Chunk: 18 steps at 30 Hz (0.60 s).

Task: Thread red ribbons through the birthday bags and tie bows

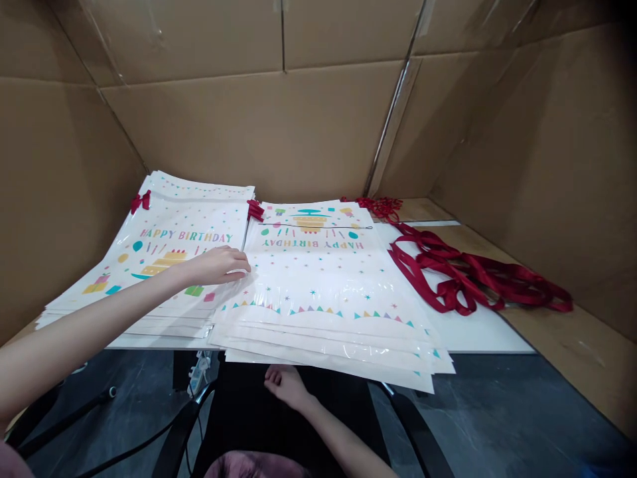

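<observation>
Left hand hangs at the left edge of the inverted stack of glossy white bags, HAPPY BIRTHDAY and a cake printed upside down to me; its fingers are bent and fairly narrow, and from here I cannot tell whether they pinch anything. My other view of a grip, the right hand, rests just below the inverted stack's near edge, fingers curled, its contents hidden from me.

Largest around it are the brown cardboard walls, behind and to both sides of the inverted stack. Beneath it I make out the white surface. Left of it lies the upright stack of matching white bags. To its right sprawls a loose, wide red ribbon, with a tangle of thin red ribbon by its far right corner. At its far left corner sits a red ribbon clump; well left of it, a red bow marks the upright stack. Across its top lies a thin dark needle-like rod.

I judge the upright stack further along, given that bow; the inverted stack's top bag shows no bow on its face, so work there seems left.
</observation>
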Each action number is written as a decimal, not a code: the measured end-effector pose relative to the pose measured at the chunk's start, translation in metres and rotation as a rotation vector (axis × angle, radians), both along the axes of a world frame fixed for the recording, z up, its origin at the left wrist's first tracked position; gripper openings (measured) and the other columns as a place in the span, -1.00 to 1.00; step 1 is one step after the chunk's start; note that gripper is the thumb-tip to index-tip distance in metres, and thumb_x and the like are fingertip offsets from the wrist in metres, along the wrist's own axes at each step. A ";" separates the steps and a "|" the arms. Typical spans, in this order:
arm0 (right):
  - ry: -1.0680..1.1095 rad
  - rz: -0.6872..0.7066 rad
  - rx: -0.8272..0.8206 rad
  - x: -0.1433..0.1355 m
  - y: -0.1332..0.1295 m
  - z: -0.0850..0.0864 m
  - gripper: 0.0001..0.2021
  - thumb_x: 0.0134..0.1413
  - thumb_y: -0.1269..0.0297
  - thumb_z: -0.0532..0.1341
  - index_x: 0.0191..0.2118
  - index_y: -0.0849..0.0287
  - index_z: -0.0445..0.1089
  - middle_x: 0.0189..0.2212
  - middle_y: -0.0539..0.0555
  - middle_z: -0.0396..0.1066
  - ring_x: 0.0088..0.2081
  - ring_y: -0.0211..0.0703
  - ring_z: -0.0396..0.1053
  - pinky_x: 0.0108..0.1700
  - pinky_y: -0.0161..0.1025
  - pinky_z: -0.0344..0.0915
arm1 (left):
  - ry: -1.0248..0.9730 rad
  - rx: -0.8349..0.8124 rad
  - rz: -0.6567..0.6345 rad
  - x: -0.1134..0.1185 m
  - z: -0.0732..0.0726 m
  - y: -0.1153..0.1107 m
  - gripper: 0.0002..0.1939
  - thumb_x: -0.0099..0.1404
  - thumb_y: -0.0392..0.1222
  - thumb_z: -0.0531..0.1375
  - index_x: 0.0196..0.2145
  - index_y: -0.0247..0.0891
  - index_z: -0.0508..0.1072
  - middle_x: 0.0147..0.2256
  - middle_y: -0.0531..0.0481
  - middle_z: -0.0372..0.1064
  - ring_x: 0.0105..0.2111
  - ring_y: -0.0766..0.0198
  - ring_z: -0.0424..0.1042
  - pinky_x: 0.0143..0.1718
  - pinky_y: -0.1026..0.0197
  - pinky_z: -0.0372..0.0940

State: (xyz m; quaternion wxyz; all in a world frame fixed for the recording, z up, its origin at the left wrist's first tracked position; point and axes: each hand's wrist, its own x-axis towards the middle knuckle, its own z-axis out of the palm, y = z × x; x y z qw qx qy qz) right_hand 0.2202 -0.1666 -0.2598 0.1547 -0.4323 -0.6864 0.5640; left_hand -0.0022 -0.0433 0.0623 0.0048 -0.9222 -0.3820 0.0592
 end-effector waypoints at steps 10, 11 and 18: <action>-0.211 0.012 0.203 -0.010 -0.025 -0.016 -0.78 -0.09 0.27 0.33 -0.24 0.15 0.42 -0.29 0.01 0.45 -0.29 -0.19 0.38 -0.25 -0.33 0.21 | -0.021 -0.056 -0.016 0.013 -0.005 0.006 -0.74 0.38 -0.15 -0.02 -0.14 -0.13 0.43 -0.16 -0.01 0.44 -0.19 0.23 0.39 -0.12 0.17 0.13; -0.243 0.042 0.225 -0.013 -0.025 -0.014 -0.81 -0.04 0.27 0.30 -0.24 0.15 0.42 -0.27 0.02 0.45 -0.26 -0.17 0.39 -0.23 -0.31 0.21 | -0.020 -0.054 -0.021 0.014 -0.005 0.007 -0.74 0.38 -0.16 -0.02 -0.14 -0.13 0.43 -0.17 -0.01 0.44 -0.19 0.23 0.39 -0.12 0.17 0.13; -0.267 0.211 0.296 -0.022 -0.012 -0.002 -0.91 0.10 0.41 0.17 -0.31 0.22 0.43 -0.27 0.07 0.43 -0.17 -0.10 0.38 -0.10 -0.18 0.25 | -0.041 -0.063 -0.037 0.018 -0.008 0.014 -0.74 0.38 -0.15 -0.02 -0.14 -0.13 0.44 -0.19 -0.01 0.44 -0.22 0.25 0.39 -0.12 0.18 0.16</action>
